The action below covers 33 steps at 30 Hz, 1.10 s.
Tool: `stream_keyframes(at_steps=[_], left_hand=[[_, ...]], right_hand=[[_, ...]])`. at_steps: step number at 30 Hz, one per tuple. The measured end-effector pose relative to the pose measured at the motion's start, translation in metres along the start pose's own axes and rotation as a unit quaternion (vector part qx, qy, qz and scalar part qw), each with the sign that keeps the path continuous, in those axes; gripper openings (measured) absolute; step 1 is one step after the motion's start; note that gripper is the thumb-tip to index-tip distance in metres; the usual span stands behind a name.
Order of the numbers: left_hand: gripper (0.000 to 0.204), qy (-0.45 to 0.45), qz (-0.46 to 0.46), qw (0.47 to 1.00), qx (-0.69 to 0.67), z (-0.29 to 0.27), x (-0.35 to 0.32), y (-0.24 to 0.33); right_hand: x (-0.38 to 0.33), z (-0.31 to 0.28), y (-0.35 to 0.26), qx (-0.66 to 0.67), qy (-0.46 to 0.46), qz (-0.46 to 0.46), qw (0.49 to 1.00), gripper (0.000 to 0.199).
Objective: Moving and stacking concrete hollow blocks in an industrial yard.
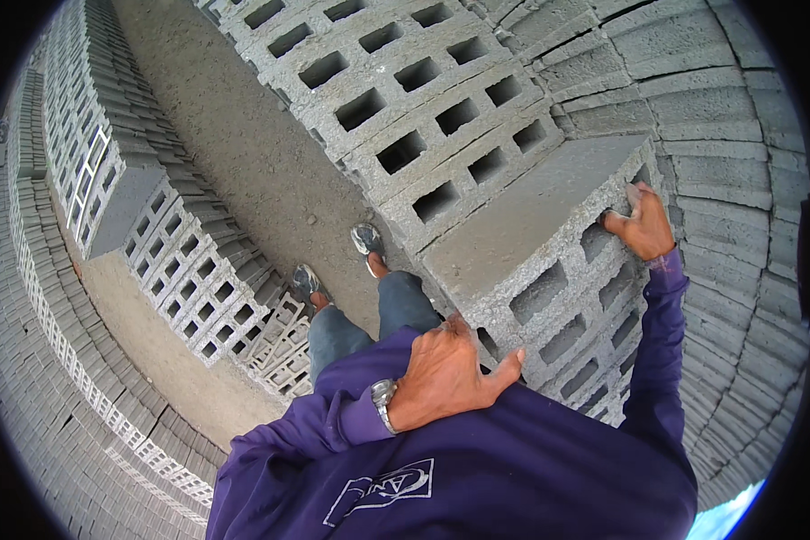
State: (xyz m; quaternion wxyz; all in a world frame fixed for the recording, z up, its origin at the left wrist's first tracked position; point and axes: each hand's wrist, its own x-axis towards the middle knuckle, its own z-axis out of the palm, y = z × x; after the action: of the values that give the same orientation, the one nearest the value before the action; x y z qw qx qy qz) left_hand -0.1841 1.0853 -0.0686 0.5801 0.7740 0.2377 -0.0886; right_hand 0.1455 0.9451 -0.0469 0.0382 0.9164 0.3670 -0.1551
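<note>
A grey hollow concrete block [538, 295] lies at the top of a stack in front of me, its smooth flat side [531, 216] facing up and its holes facing my body. My right hand [641, 225] grips its far right part, fingers hooked into a hole. At the block's left near corner is my left hand [445, 373], with a metal watch [383, 403] on the wrist. Its fingers curl against that corner, mostly hidden behind the back of the hand, and the thumb stands out to the right.
More hollow blocks [441, 117] are stacked beyond, holes up. A curved wall of blocks [711, 117] rises on the right. Long block rows [184, 270] stand at left beside a dirt path [234, 135]. My shoes [366, 238] are on the path.
</note>
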Motion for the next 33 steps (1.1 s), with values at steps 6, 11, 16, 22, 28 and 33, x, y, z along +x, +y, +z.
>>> stream_keyframes(at_steps=[6, 11, 16, 22, 28, 33], left_hand=[[0.066, -0.025, 0.161, 0.977, -0.140, -0.010, -0.013, -0.091], [0.046, 0.166, -0.175, 0.955, -0.174, 0.001, -0.068, -0.306], [0.049, 0.313, -0.468, 0.821, -0.094, 0.022, -0.213, -0.574], [0.064, 0.489, -0.565, 0.653, -0.118, -0.062, -0.328, -0.690], [0.061, 0.375, -0.572, 0.723, -0.097, -0.120, -0.332, -0.761], [0.045, 0.449, -0.473, 0.724, -0.224, -0.095, -0.347, -0.816]], right_hand=[[-0.023, -0.049, -0.058, -0.152, 0.098, -0.057, 0.982, 0.051], [-0.072, -0.051, -0.196, 0.044, 0.166, -0.025, 0.985, 0.036], [-0.093, 0.080, -0.410, 0.330, -0.143, -0.116, 0.926, 0.026], [-0.097, 0.405, -0.546, 0.189, -0.340, -0.250, 0.887, 0.041], [-0.140, 0.561, -0.644, -0.017, -0.357, -0.294, 0.886, 0.057], [-0.165, 0.617, -0.681, -0.049, -0.309, -0.318, 0.895, 0.076]])
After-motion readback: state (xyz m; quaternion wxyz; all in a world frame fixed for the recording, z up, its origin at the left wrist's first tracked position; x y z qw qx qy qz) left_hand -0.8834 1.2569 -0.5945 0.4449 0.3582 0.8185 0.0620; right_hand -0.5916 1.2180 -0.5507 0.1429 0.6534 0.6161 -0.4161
